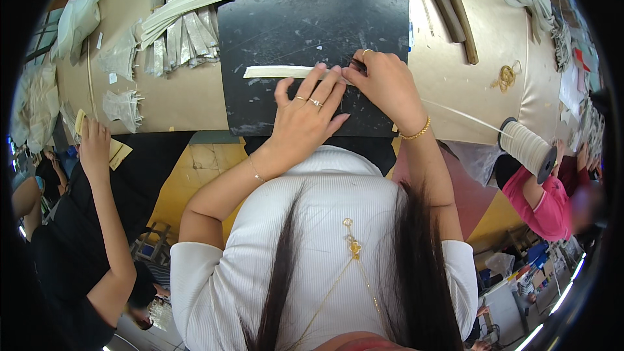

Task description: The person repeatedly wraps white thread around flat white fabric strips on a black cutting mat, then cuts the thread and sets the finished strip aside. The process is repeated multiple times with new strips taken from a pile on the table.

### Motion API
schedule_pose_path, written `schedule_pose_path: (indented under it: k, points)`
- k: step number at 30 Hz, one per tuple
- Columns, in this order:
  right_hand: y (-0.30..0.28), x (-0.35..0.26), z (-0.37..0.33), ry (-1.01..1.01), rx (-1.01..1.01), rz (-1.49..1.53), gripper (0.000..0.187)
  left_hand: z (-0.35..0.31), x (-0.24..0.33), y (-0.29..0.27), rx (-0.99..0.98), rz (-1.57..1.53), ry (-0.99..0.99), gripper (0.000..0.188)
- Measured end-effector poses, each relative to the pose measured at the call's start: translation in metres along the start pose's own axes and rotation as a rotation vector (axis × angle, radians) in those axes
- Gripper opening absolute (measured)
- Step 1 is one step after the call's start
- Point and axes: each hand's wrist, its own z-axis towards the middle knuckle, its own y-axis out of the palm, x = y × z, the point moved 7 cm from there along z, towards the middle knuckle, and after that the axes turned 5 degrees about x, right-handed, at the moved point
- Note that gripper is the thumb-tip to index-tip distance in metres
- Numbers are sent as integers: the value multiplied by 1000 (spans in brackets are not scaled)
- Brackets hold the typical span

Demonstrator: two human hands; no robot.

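A narrow cream strip (276, 72) lies across a black cutting mat (312, 19). My left hand (305, 109) rests on the mat with fingers spread, the fingertips pressing on the strip. Beside it, my right hand (389, 84) is closed in a pinch at the strip's right end. Something small and dark pokes out at its fingertips; I cannot make out what it is. A thin white cord (458, 115) runs from near my right wrist to a large spool (528, 149) at the table's right edge.
Bundled pale strips (188, 19) lie at the back left, near clear plastic pieces (122, 107). Brown tube-like rolls (452, 13) and a small tangle of golden cord (507, 78) lie on the right. Co-workers sit on both sides; a person's hand (95, 143) at left holds a cream piece.
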Motion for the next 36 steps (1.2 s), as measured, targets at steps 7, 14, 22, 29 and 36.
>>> schedule_pose_path:
  k: [7,14,22,29,36]
  points:
    - [-16,18,-14,46,11,62,23,1,4,7,-9,-45,57,53]
    - [-36,52,-29,211,-11,149,29,3,10,11,10,-22,0,61]
    - [-29,59,-37,225,60,206,31,4,11,15,-4,14,-19,67]
    - [-25,59,-39,249,64,172,33,6,13,17,-43,61,-31,69]
    - [-26,58,-40,242,76,137,32,5,16,23,-39,109,-39,68]
